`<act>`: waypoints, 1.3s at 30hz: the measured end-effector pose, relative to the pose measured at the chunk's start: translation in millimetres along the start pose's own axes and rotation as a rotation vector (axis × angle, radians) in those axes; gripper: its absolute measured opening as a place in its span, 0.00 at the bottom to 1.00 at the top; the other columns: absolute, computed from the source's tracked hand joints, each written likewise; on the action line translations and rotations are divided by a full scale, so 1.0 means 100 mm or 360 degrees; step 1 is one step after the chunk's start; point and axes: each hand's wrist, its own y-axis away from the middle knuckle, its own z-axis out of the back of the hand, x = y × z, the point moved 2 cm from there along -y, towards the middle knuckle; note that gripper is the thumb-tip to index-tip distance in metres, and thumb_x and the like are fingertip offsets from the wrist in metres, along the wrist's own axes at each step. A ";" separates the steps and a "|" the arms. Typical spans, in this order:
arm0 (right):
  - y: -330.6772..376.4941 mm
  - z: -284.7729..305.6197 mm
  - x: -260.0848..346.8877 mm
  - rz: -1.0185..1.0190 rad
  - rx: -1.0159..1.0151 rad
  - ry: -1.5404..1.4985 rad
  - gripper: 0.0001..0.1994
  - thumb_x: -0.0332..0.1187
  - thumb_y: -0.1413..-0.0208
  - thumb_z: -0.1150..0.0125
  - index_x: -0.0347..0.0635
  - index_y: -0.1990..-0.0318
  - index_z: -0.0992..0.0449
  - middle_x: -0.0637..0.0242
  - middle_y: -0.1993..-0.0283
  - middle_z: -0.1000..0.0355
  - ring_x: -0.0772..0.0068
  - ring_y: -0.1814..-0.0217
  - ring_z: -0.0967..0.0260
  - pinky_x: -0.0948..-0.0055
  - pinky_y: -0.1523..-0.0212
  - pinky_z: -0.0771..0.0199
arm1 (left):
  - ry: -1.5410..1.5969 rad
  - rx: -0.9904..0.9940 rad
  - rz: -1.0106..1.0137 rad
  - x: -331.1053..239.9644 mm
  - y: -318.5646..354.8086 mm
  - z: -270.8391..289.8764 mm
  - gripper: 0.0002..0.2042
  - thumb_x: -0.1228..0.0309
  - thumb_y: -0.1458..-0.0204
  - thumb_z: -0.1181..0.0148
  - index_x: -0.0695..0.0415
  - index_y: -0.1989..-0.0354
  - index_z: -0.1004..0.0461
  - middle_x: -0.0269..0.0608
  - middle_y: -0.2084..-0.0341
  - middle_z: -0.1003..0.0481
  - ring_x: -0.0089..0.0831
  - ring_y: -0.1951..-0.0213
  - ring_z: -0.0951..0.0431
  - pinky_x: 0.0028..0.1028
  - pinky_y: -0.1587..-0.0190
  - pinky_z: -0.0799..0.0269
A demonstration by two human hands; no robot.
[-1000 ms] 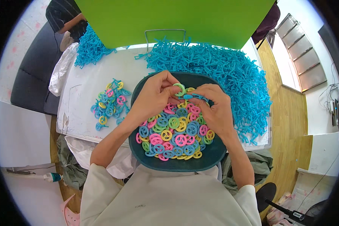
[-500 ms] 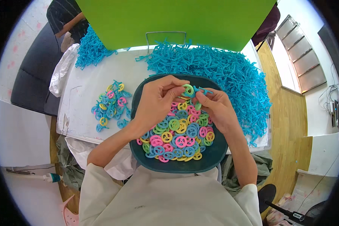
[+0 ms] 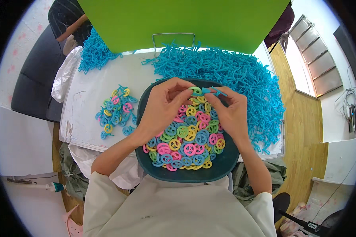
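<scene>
Over the far part of a dark green tub (image 3: 174, 175), my left hand (image 3: 164, 106) pinches a small green plastic wheel (image 3: 195, 91) between thumb and fingers. My right hand (image 3: 228, 112) grips a blue forked plastic piece (image 3: 214, 91), its end against the wheel. Whether the two are joined I cannot tell. Beneath my hands the tub holds many loose spoked wheels (image 3: 190, 149) in pink, yellow, green and blue. To the left on the white table lies a small heap of blue pieces with wheels on them (image 3: 115, 112).
A big pile of blue forked pieces (image 3: 241, 83) covers the table's far right, with a smaller pile (image 3: 95, 53) at the far left. A bright green panel (image 3: 182, 23) stands across the back, a wire handle (image 3: 174, 34) before it. Another person's arm (image 3: 72, 28) shows at upper left.
The wheel has tilted to a flatter angle in my left fingers. My right hand has shifted slightly, and the blue piece now lines up with the wheel's edge.
</scene>
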 end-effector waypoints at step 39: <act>0.10 -0.10 0.07 0.0160 0.0291 0.0071 0.06 0.25 0.47 0.37 0.34 0.62 0.21 0.63 0.66 0.22 0.77 0.65 0.24 0.78 0.62 0.25 | -0.1754 -0.0645 -0.0735 0.24 -0.60 0.99 0.04 0.77 0.49 0.42 0.61 0.66 0.23 0.48 0.69 0.25 0.43 0.68 0.22 0.35 0.67 0.28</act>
